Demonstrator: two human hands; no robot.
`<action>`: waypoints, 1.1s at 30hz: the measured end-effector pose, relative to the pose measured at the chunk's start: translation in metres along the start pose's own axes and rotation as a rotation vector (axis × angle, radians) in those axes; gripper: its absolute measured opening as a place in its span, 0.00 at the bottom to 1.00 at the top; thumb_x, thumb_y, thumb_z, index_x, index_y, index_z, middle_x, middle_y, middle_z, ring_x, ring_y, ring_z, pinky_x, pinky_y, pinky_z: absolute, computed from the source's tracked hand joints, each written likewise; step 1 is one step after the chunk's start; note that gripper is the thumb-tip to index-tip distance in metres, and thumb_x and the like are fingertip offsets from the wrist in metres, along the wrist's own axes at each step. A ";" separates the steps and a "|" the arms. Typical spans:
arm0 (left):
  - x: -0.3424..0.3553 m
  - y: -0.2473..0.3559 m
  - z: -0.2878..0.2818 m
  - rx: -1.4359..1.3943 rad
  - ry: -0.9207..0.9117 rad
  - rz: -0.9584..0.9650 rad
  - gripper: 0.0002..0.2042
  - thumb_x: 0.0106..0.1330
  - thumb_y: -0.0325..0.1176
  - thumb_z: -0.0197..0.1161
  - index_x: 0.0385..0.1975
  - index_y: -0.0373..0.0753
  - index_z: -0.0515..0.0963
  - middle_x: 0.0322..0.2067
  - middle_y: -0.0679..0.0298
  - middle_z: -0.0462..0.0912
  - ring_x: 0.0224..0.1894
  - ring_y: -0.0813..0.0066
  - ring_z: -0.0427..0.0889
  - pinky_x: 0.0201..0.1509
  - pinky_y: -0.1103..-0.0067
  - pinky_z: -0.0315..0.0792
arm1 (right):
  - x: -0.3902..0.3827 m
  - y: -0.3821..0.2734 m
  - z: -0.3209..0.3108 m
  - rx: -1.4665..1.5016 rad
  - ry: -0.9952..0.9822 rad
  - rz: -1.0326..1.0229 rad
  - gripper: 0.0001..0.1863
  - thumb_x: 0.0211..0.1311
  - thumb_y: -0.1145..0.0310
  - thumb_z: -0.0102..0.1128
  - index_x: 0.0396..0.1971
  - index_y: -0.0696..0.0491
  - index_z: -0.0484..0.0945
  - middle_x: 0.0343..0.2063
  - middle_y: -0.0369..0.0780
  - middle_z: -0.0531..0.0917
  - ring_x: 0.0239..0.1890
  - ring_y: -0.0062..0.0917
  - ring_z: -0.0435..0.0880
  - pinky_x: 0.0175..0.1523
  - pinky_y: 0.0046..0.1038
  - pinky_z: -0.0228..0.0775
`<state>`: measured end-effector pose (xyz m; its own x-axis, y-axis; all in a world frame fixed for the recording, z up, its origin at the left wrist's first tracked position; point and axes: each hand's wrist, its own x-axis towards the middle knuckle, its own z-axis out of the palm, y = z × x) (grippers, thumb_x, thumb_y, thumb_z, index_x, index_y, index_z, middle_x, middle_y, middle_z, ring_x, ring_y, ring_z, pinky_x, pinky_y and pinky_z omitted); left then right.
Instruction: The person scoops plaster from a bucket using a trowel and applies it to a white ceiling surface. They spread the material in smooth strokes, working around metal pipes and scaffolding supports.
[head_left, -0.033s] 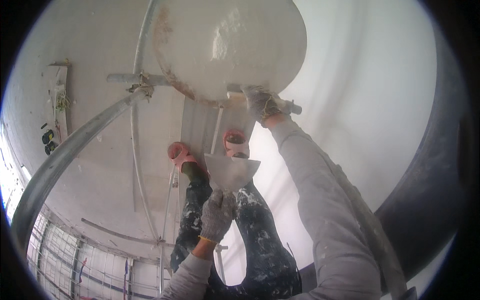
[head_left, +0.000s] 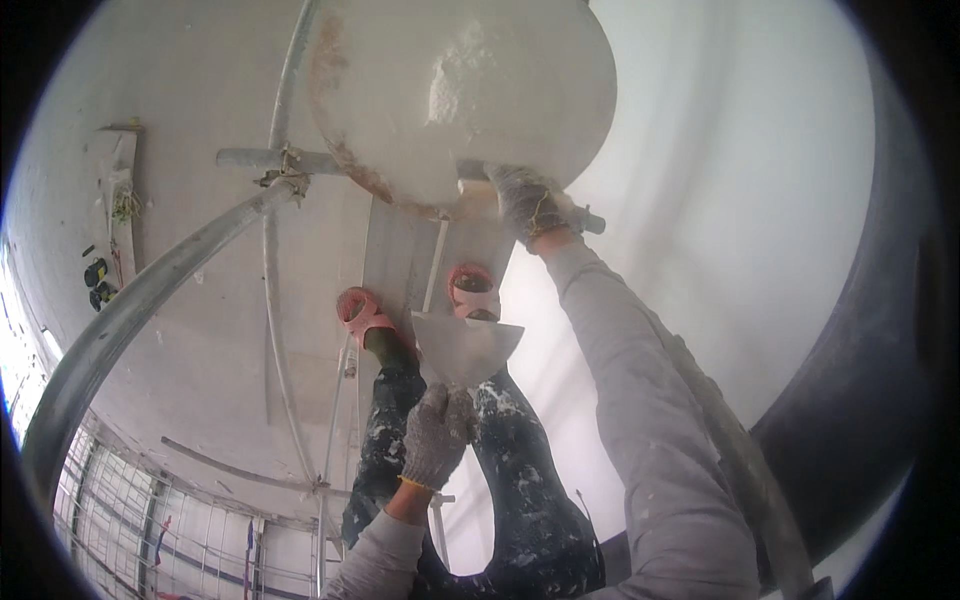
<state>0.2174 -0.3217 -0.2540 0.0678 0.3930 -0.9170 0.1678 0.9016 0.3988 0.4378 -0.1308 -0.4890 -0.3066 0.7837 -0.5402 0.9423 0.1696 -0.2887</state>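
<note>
Here, trowel (head_left: 466, 347) in left hand (head_left: 436, 437), bucket (head_left: 460, 95) by right hand (head_left: 530, 205)

Gloved left hand (head_left: 437, 437) sits fisted at lower centre; gloved right hand (head_left: 530, 203), arm outstretched, grips at upper centre.

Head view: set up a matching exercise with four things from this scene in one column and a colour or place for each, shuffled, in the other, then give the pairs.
Things
1. Slippers
2. Trowel blade
3. Round plaster board
4. Trousers

Descriptions
A. Dark, speckled with white spatter
B. Pink, standing on the scaffold plank
C. Held at its lower edge by the gloved right hand
D. Flat grey metal, gripped by its handle in the gloved left hand

Pairs: 1-B, 2-D, 3-C, 4-A
</note>
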 end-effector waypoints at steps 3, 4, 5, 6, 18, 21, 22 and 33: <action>-0.006 0.013 -0.002 0.008 -0.010 0.033 0.12 0.76 0.34 0.53 0.32 0.33 0.74 0.19 0.61 0.78 0.21 0.72 0.80 0.27 0.73 0.73 | 0.027 0.011 0.018 -0.135 0.457 -0.088 0.21 0.62 0.73 0.53 0.56 0.55 0.73 0.53 0.49 0.80 0.55 0.48 0.80 0.63 0.47 0.67; -0.005 0.013 -0.003 0.006 -0.016 0.041 0.12 0.76 0.34 0.53 0.32 0.33 0.74 0.19 0.61 0.78 0.21 0.72 0.80 0.27 0.73 0.73 | 0.034 0.010 0.027 -0.104 0.385 -0.004 0.24 0.61 0.70 0.55 0.59 0.55 0.72 0.55 0.50 0.78 0.57 0.48 0.79 0.64 0.50 0.66; -0.006 0.010 -0.006 0.025 -0.047 0.121 0.11 0.75 0.33 0.53 0.34 0.32 0.75 0.19 0.61 0.78 0.21 0.72 0.80 0.28 0.74 0.73 | 0.038 0.003 0.035 -0.070 0.306 0.081 0.26 0.61 0.68 0.56 0.61 0.54 0.71 0.57 0.50 0.77 0.59 0.48 0.77 0.64 0.52 0.65; -0.004 0.008 -0.010 0.003 -0.057 0.092 0.11 0.75 0.33 0.53 0.34 0.32 0.75 0.19 0.60 0.79 0.22 0.71 0.80 0.28 0.73 0.73 | 0.040 -0.003 0.041 -0.037 0.227 0.166 0.29 0.61 0.65 0.58 0.63 0.53 0.70 0.60 0.51 0.75 0.61 0.47 0.76 0.64 0.54 0.64; 0.026 -0.009 -0.034 -0.226 -0.092 0.019 0.07 0.76 0.30 0.54 0.45 0.36 0.76 0.29 0.67 0.79 0.30 0.78 0.79 0.34 0.79 0.74 | -0.005 0.014 -0.042 1.105 -0.163 0.313 0.25 0.56 0.59 0.70 0.46 0.63 0.80 0.35 0.44 0.85 0.38 0.32 0.85 0.46 0.33 0.77; 0.025 -0.021 -0.050 -0.678 -0.154 -0.020 0.07 0.77 0.34 0.56 0.42 0.38 0.77 0.30 0.71 0.78 0.31 0.81 0.79 0.32 0.82 0.74 | -0.046 -0.007 -0.066 1.109 0.064 0.277 0.26 0.55 0.62 0.75 0.48 0.63 0.78 0.34 0.38 0.83 0.35 0.25 0.82 0.46 0.30 0.76; 0.028 -0.034 -0.054 -0.685 -0.161 -0.018 0.07 0.77 0.35 0.56 0.43 0.38 0.77 0.29 0.71 0.78 0.31 0.82 0.79 0.32 0.82 0.74 | -0.062 -0.015 -0.072 1.160 0.086 0.313 0.25 0.56 0.64 0.75 0.49 0.63 0.77 0.36 0.39 0.84 0.35 0.24 0.82 0.44 0.28 0.76; -0.012 0.045 -0.115 -0.207 -0.276 0.311 0.10 0.73 0.33 0.59 0.47 0.35 0.78 0.40 0.64 0.81 0.37 0.76 0.82 0.35 0.78 0.76 | -0.208 -0.133 -0.207 1.031 0.208 -0.550 0.16 0.56 0.61 0.67 0.45 0.43 0.88 0.50 0.38 0.86 0.61 0.38 0.79 0.67 0.46 0.67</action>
<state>0.1112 -0.2654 -0.2247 0.3475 0.6130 -0.7096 -0.1001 0.7767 0.6219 0.4037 -0.1929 -0.1744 -0.5190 0.8541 -0.0330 0.1081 0.0273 -0.9938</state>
